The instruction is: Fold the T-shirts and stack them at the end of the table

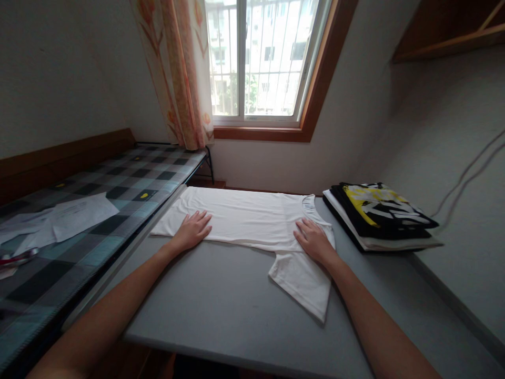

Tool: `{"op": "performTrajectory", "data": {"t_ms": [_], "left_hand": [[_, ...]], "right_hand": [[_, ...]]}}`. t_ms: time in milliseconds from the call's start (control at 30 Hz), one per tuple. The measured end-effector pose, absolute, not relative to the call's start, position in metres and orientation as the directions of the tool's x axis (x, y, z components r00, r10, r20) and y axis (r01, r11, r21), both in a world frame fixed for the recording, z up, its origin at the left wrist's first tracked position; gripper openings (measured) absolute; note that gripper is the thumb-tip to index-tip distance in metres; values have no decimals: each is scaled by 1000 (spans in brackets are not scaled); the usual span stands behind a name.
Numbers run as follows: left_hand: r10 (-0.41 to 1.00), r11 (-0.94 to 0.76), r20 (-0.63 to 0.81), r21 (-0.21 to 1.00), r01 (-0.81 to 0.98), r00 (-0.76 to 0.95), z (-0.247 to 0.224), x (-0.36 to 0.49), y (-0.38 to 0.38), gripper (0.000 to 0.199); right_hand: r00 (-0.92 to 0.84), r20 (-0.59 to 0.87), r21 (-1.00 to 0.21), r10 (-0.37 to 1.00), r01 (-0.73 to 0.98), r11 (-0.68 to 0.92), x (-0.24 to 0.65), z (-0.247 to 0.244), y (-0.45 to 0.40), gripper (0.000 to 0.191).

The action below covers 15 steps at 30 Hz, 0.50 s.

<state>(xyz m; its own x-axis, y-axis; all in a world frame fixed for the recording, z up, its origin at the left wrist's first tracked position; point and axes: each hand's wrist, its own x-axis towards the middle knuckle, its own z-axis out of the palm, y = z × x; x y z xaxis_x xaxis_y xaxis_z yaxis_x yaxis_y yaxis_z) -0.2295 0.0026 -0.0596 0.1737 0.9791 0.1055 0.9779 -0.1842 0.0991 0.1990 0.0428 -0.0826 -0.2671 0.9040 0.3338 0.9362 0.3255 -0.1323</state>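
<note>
A white T-shirt point(244, 217) lies sideways on the grey table point(221, 295), its neckline at the right and its hem at the left. Its far side is a straight edge, and one sleeve sticks out toward me at the right. My left hand point(192, 230) rests flat on the shirt near the hem, fingers spread. On the shoulder area, just below the collar, lies my right hand point(313, 239), also flat with its fingers apart. Neither hand grips the fabric.
A stack of folded clothes point(382, 216) sits at the table's right back. Left of the table is a bed with a checked mattress point(158, 171), bearing papers point(82, 217). A curtain point(185, 79) hangs beside the window, and a shelf point(453, 45) juts out at upper right.
</note>
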Motion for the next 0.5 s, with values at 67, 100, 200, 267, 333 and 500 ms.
{"op": "performTrajectory", "data": {"t_ms": [67, 100, 200, 267, 333, 500], "left_hand": [[979, -183, 106, 96, 978, 173, -59, -229, 3, 56], [979, -184, 107, 97, 978, 173, -59, -229, 2, 56], [979, -184, 105, 101, 978, 173, -58, -228, 2, 56], [980, -181, 104, 103, 978, 170, -58, -228, 1, 57], [980, -179, 108, 107, 978, 167, -58, -228, 1, 56], [980, -181, 110, 117, 977, 168, -58, -228, 1, 56]], "right_hand": [[-267, 334, -132, 904, 936, 325, 199, -83, 43, 45], [-267, 332, -131, 905, 937, 324, 199, -83, 43, 45], [-266, 326, -128, 907, 938, 321, 199, -83, 43, 45], [-268, 327, -126, 906, 938, 323, 199, -83, 43, 45], [-270, 328, -125, 905, 937, 325, 199, -83, 43, 44], [-257, 319, -136, 912, 940, 312, 198, -82, 42, 44]]}}
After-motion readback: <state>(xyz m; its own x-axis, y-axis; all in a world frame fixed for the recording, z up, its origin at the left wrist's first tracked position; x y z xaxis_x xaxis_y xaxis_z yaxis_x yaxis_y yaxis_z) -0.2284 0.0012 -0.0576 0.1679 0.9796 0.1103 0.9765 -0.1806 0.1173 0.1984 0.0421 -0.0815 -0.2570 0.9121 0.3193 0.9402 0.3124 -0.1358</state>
